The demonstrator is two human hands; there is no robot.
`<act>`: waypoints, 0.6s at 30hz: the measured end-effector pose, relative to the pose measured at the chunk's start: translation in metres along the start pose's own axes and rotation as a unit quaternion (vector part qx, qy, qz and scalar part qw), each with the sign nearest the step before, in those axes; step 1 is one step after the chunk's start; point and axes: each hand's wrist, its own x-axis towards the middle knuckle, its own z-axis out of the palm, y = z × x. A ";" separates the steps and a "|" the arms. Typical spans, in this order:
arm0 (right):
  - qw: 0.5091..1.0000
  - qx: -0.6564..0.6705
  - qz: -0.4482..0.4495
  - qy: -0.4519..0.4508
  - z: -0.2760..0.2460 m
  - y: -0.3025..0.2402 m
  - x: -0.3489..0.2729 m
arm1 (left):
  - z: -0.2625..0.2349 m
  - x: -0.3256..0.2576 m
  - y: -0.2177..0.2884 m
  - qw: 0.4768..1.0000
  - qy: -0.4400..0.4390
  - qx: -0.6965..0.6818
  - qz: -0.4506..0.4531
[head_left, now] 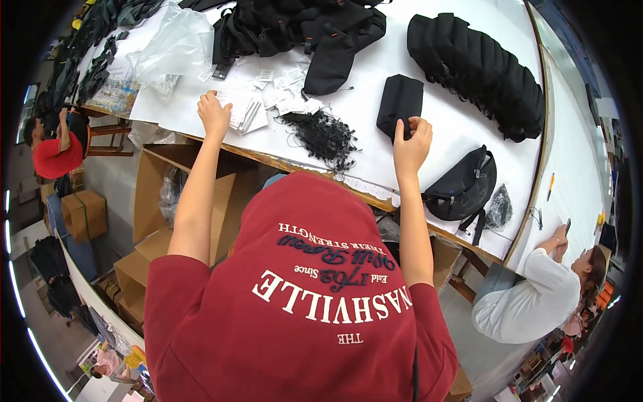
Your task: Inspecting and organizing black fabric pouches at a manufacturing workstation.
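Observation:
My left hand (214, 116) is at the left end of a stack of white cards (248, 115), with its thumb and fingertips closed on the edge of a card. The fingers partly cover that end of the stack. By the lower right corner of an upright black fabric pouch (400, 100), my right hand (412, 149) has its thumb against the fabric and its fingers bent, apart from the thumb. Between my hands lies a tangled heap of black cords (323, 139), beside loose white tags (288, 82).
Black bags (288, 30) pile up at the back next to clear plastic (175, 47). A row of black pouches (479, 74) stands at the right. Nearer are a black waist bag (463, 184) and a cardboard box (157, 191). A person in white (529, 301) sits at right.

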 end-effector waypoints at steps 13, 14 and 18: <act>0.939 -0.005 -0.032 -0.343 0.024 0.019 -0.067 | -0.037 0.003 0.030 0.923 -0.122 -0.365 -0.031; 0.926 -0.062 -0.028 -0.372 0.017 0.025 -0.062 | -0.040 0.001 0.034 0.922 -0.122 -0.366 -0.031; 0.851 -0.262 0.016 -0.455 -0.032 0.054 -0.049 | -0.062 -0.011 0.042 0.890 -0.160 -0.420 -0.075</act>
